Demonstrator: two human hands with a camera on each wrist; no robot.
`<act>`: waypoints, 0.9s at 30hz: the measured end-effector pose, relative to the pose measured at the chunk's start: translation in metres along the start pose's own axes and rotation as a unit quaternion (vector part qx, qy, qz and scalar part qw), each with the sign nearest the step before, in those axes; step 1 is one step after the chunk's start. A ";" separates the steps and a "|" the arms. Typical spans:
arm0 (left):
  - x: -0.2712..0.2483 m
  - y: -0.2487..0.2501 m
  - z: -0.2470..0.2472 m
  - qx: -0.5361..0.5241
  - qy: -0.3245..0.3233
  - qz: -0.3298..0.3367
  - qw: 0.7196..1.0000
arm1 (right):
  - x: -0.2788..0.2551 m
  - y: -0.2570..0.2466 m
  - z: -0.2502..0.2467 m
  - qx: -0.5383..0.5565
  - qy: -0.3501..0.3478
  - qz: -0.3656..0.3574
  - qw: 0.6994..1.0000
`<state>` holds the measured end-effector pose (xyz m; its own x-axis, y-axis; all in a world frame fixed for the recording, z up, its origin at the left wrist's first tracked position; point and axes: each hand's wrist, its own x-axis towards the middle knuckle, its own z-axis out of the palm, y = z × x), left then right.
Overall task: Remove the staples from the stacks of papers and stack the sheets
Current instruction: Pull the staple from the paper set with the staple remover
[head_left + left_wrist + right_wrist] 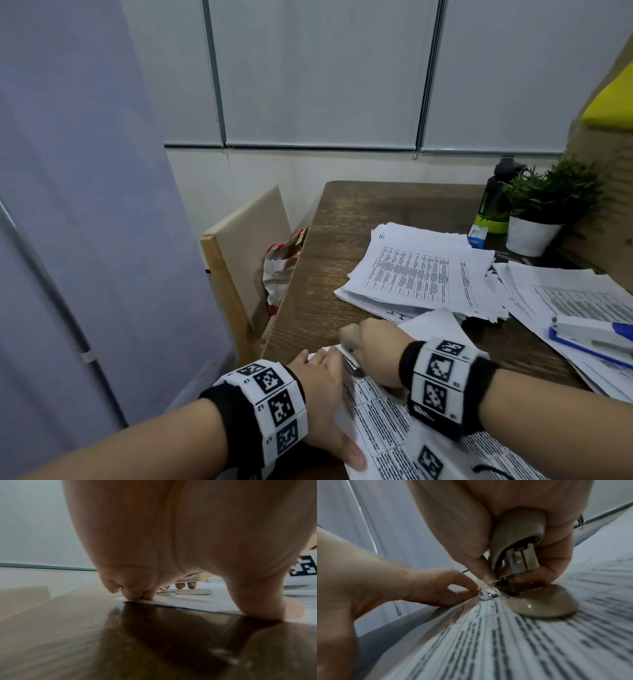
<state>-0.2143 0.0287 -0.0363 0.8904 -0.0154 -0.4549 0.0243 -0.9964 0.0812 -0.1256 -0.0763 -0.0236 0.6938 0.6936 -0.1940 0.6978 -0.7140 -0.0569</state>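
Observation:
A printed stapled stack (pixel 387 421) lies at the near edge of the wooden table (pixel 342 240). My left hand (pixel 329 373) presses down its top left corner, fingertips (pixel 137 595) and thumb on the paper (pixel 188 601). My right hand (pixel 373 346) grips a beige staple remover (pixel 349 337) over that corner. In the right wrist view the tool (pixel 518 534) is squeezed in my fingers. Its metal tip (pixel 489 595) sits on the sheet (pixel 522 642) right beside my left fingers (pixel 436 585). No staple can be made out.
A loose pile of sheets (pixel 421 274) lies mid-table, another pile (pixel 565 301) at the right with a blue and white stapler (pixel 596 334) on it. A potted plant (pixel 534 233), dark bottle (pixel 496 198) and small blue box (pixel 478 236) stand behind. A chair with a bag (pixel 277 270) adjoins the table's left edge.

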 end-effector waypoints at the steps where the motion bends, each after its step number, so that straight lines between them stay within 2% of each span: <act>1: -0.001 0.003 -0.001 0.007 0.004 0.003 1.000 | 0.006 -0.003 0.000 -0.009 0.007 0.008 1.000; 5: -0.005 0.007 -0.005 0.010 -0.002 0.013 1.000 | 0.021 0.004 -0.012 -0.008 0.039 0.056 0.998; 8: -0.001 0.001 -0.009 0.030 -0.009 0.031 0.999 | 0.008 0.032 -0.027 0.128 0.076 0.073 0.986; 10: 0.006 0.000 -0.012 0.048 -0.001 0.030 0.998 | -0.009 0.055 -0.031 0.172 0.076 0.068 0.980; 13: 0.019 0.010 -0.018 0.056 0.025 0.049 0.997 | -0.030 0.079 -0.027 0.114 0.027 0.064 0.991; 16: 0.030 0.021 -0.019 0.076 0.008 0.080 0.994 | -0.039 0.085 -0.013 0.051 -0.003 0.052 0.997; 19: 0.036 0.024 -0.018 0.089 -0.024 0.088 0.992 | -0.037 0.084 0.000 0.052 0.003 0.039 0.998; 23: 0.040 0.022 -0.017 0.083 -0.035 0.092 0.992 | -0.028 0.084 0.006 0.101 0.011 0.062 0.993; 27: 0.040 0.021 -0.016 0.079 -0.023 0.109 0.991 | -0.024 0.066 -0.002 0.022 -0.010 0.038 0.999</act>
<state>-0.1712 0.0084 -0.0382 0.8453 -0.2322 -0.4813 -0.2417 -0.9694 0.0431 -0.0958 -0.1397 -0.0207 0.7409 0.6350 -0.2186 0.6339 -0.7688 -0.0847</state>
